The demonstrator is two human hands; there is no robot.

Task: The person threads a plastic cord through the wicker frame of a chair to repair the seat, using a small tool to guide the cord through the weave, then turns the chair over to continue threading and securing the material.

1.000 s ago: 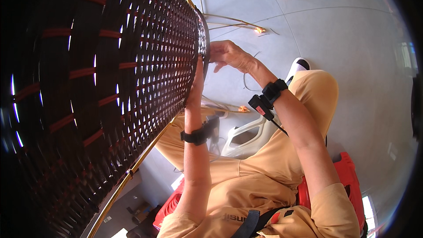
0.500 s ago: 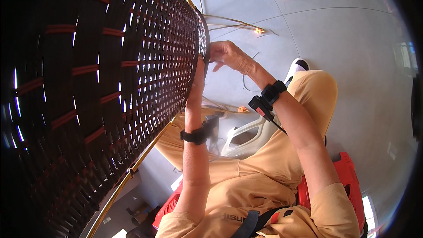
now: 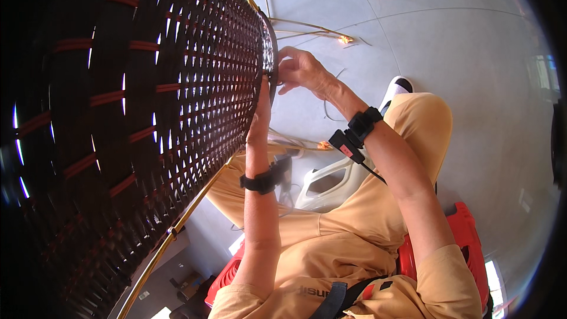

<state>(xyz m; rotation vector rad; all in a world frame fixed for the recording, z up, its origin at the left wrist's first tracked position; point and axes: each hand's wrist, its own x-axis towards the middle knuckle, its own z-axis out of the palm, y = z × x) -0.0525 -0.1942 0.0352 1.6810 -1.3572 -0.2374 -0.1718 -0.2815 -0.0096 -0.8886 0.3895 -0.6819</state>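
A large dark brown woven wicker panel (image 3: pixel 195 71) with reddish strands fills the left side, and light shows through its gaps. Along its right side runs a smooth dark rim (image 3: pixel 271 47). My left hand (image 3: pixel 260 115) rests against the panel beside this rim, its fingers mostly hidden by the weave. Just right of the rim, my right hand (image 3: pixel 307 74) has its fingers bent and drawn together at the edge, the thumb a little lower. Whatever lies between those fingertips is too small to make out.
Gold metal rods (image 3: pixel 183 218) border the panel, and several more legs (image 3: pixel 313 28) with orange-wrapped ends stand out over the grey floor (image 3: pixel 472 71). Beneath me is a red seat (image 3: pixel 463 230). A pale plastic stool (image 3: pixel 325 186) sits between my legs. Thin loose strands (image 3: pixel 326 109) lie beyond.
The woven panel has shifted slightly left. My right hand has moved a little left and up with it, its fingers closer to the rim. My left hand has barely moved.
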